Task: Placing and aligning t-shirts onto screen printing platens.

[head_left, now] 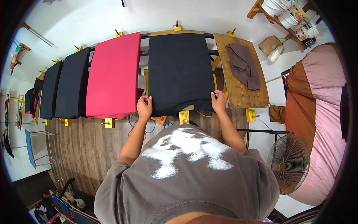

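Straight ahead, a black cloth (179, 71) is drawn smooth over a flat board, its near edge hanging slightly wrinkled. My left hand (144, 107) pinches the cloth's near left corner, thumb and fingers at its edge. At the opposite near corner, my right hand (219, 102) grips the cloth's right edge the same way. What lies under my fingertips is partly hidden. Left of it, a pinkish-red cloth (113, 74) covers another board, close to my left hand. A crumpled brown cloth (244, 67) lies on the bare wooden board (236, 99) to the right.
Two more black-covered boards (72, 84) continue leftward along the rack. Yellow clamps (184, 117) stick out at the near edge. An orange tool (161, 120) and a cable lie below on the wooden floor (85, 149). A standing fan (290, 162) is at right, beside pink-and-brown draped fabric (324, 100).
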Available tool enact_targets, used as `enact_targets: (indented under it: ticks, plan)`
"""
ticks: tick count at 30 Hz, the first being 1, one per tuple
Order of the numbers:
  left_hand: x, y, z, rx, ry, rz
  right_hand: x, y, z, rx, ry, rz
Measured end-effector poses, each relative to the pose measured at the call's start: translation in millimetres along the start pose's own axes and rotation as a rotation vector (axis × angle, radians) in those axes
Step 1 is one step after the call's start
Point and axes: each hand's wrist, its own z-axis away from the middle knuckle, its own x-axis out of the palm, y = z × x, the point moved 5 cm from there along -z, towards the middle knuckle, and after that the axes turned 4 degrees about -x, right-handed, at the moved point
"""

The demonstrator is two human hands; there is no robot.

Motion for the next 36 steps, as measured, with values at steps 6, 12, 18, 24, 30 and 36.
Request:
enact_targets:
  ticks: [6, 12, 18, 24, 30, 36]
  plan:
    - [7.9, -10.1, -18.4, -0.107, -0.084, -0.072, 21.7, 30.9, -22.0, 0.28, -0.279, 0.152]
    - [4.6, 6.5, -18.1, 0.025, -0.043, -0.244, 25.9, 45.9, -41.2, 0.235, -0.488, 0.091]
    - [13.0, 21.4, -33.9, 0.014, -0.031, -0.256, 30.3, 83.2, -45.1, 0.352, -0.504, -0.077]
    - [11.9, 33.2, -75.9, 0.0, 0.084, -0.295, 29.2, 59.0, -108.3, 0.252, -0.413, -0.124]
    - [21.3, 24.7, -99.8, -0.146, -0.156, -0.326, 52.7, 76.5, -133.7, 0.248, -0.567, -0.142]
    - [56.9, 32.6, -137.1, -0.199, -0.046, -0.196, 106.0, 82.7, -184.3, 0.327, -0.327, -0.085]
